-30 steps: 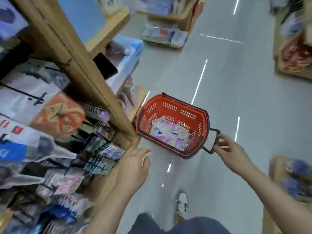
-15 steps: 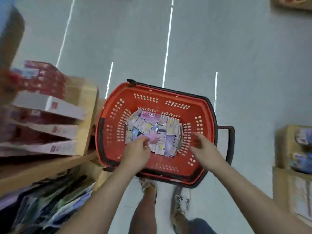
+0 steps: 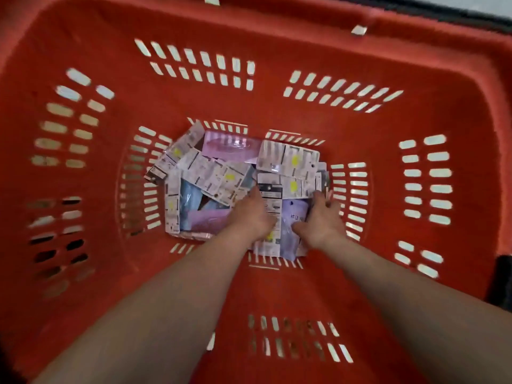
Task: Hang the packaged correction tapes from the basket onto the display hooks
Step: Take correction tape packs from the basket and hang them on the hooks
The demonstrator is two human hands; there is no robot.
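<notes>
I have my left hand (image 3: 253, 216) and right hand (image 3: 322, 221) down on the heap of correction tape packs (image 3: 219, 176) at the bottom of the red basket (image 3: 266, 112), right thumb on a purple pack (image 3: 294, 211), though I cannot tell whether either hand's fingers grip anything.

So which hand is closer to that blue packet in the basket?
Left. The left hand is just right of the blue packet; the right hand is farther right, past the purple packet.

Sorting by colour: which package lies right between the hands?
The lilac package, face up between the left hand and right hand; neighbouring packages show white printed backs.
</notes>
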